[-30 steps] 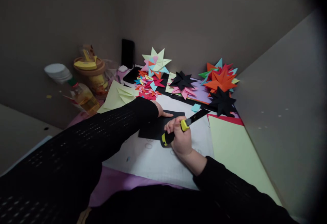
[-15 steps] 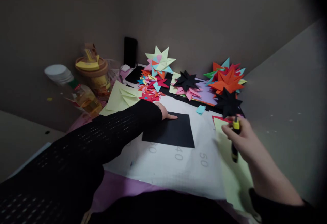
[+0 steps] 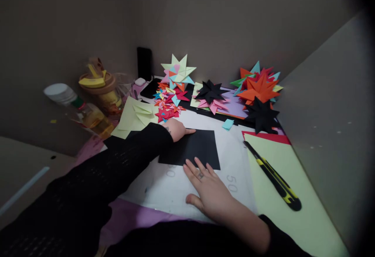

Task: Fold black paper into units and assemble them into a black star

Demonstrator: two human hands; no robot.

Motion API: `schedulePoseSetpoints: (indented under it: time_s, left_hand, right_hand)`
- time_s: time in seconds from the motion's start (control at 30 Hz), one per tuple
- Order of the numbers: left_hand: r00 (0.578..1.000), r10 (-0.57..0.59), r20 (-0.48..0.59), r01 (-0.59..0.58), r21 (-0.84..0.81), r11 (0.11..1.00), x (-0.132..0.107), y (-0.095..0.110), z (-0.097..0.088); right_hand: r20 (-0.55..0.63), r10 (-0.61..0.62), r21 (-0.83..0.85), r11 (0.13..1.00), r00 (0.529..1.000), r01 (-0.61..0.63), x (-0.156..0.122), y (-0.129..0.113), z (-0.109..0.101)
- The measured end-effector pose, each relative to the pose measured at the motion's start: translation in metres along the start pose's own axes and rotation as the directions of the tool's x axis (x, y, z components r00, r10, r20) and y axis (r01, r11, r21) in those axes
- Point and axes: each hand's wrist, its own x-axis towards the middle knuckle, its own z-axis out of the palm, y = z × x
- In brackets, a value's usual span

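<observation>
A black paper square [image 3: 195, 148] lies on a white cutting mat [image 3: 175, 188] printed with numbers. My left hand [image 3: 177, 128] rests flat on the square's far left corner, fingers stretched out. My right hand [image 3: 209, 190] lies flat on the mat with fingers spread, its fingertips touching the square's near edge. Neither hand holds anything. A black and yellow utility knife [image 3: 274, 177] lies on a pale yellow sheet [image 3: 290, 218] to the right, apart from my right hand.
Several folded paper stars stand along the wall: a pale yellow one [image 3: 178, 68], a black one [image 3: 209, 91], an orange one [image 3: 258, 87]. Small coloured stars [image 3: 168, 104] lie beside them. An oil bottle [image 3: 80, 110], a jar [image 3: 99, 87] and folded yellow paper [image 3: 136, 114] sit left.
My right hand carried the knife right, laid it on the yellow sheet, let go, and came back flat onto the mat at the black square's near edge. The left hand stayed put.
</observation>
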Motion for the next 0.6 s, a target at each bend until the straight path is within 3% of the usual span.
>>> schedulePoseSetpoints:
  time_s: [0.1, 0.2, 0.27, 0.33, 0.4, 0.43, 0.5, 0.6]
  left_hand:
    - [0.996, -0.083, 0.036, 0.079, 0.118, 0.99, -0.02, 0.0, -0.002]
    - [0.978, -0.184, -0.099, 0.196, 0.128, 0.972, -0.036, 0.017, -0.001]
    - [0.946, -0.23, -0.23, 0.257, 0.094, 0.962, -0.043, 0.043, 0.006]
    - [0.947, 0.003, -0.322, -0.007, -0.01, 1.0, -0.048, 0.076, 0.02]
    - [0.912, 0.213, -0.35, -0.264, -0.105, 0.959, -0.051, 0.107, 0.041]
    - [0.91, 0.242, -0.336, -0.306, -0.153, 0.94, -0.053, 0.117, 0.053]
    - [0.924, 0.202, -0.323, -0.279, -0.212, 0.937, -0.059, 0.126, 0.075]
    - [0.948, 0.101, -0.302, -0.167, -0.203, 0.965, -0.079, 0.109, 0.099]
  right_hand:
    - [0.0, 0.12, 0.0, 0.993, 0.993, -0.12, -0.012, 0.008, 0.002]
    - [-0.032, 0.229, -0.016, 0.973, 0.973, -0.23, -0.027, 0.022, 0.002]
    - [-0.049, 0.254, -0.028, 0.966, 0.966, -0.255, -0.033, 0.025, 0.001]
    - [-0.056, 0.251, -0.048, 0.966, 0.966, -0.254, -0.034, 0.024, 0.001]
    - [-0.054, 0.246, -0.079, 0.965, 0.968, -0.249, -0.034, 0.023, 0.003]
    - [-0.059, 0.244, -0.094, 0.964, 0.968, -0.248, -0.033, 0.024, 0.005]
    - [-0.091, 0.231, -0.106, 0.965, 0.969, -0.24, -0.033, 0.026, 0.011]
    - [-0.172, 0.196, -0.082, 0.974, 0.965, -0.213, -0.034, 0.032, 0.02]
